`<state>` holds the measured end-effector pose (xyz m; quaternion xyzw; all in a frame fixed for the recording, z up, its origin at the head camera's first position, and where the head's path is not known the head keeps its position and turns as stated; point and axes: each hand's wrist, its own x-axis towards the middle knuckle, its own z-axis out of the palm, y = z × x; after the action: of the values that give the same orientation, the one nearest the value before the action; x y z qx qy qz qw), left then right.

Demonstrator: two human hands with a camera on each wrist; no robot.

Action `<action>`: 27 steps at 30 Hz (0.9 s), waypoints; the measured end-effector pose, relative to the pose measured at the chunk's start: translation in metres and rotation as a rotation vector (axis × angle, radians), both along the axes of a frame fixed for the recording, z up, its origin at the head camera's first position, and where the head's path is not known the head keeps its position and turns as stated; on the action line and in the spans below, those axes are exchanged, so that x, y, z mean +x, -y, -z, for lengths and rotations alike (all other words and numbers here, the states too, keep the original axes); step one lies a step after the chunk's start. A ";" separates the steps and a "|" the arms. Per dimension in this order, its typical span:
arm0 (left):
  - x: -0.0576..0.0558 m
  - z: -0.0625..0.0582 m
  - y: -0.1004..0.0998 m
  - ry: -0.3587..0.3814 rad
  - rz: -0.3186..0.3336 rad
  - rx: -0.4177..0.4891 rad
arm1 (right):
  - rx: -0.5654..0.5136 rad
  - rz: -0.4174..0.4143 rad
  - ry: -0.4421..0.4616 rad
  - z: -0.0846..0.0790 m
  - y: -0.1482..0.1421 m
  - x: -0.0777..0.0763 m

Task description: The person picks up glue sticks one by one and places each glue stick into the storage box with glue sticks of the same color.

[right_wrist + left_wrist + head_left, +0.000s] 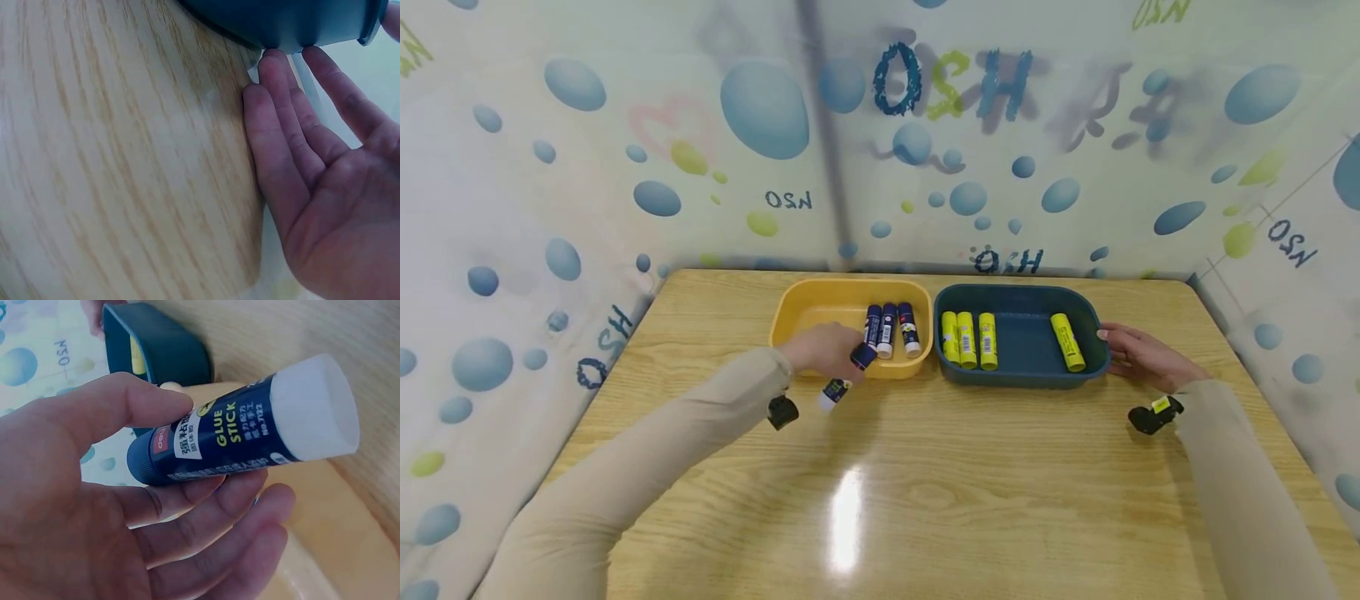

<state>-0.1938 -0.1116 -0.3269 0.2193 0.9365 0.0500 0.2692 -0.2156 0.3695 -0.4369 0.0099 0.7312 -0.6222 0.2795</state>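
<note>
In my left hand I hold a navy glue stick with a white end, pinched between thumb and fingers. It slants over the front rim of the yellow bin in the head view. Three similar navy glue sticks lie side by side in that bin's right half. My right hand is at the right end of the dark blue bin; its fairly straight fingers touch the outer wall, with the thumb at the rim. Several yellow glue sticks lie in the blue bin, one of them apart at the right.
The two bins stand next to each other near the back edge of the wooden table. Behind rises a pale wall covering with blue and green spots and lettering. A black strap device is on my right wrist.
</note>
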 end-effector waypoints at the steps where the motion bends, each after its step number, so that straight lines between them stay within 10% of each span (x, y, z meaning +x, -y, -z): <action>1: -0.002 -0.001 0.000 0.004 -0.002 0.000 | 0.003 0.001 0.000 0.000 0.000 0.000; 27: -0.058 -0.017 0.011 0.107 -0.283 0.088 | 0.025 0.009 -0.019 0.004 -0.001 0.000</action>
<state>-0.2514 -0.1230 -0.3096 0.0938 0.9392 0.1400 0.2991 -0.2155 0.3709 -0.4407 0.0109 0.7413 -0.6146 0.2695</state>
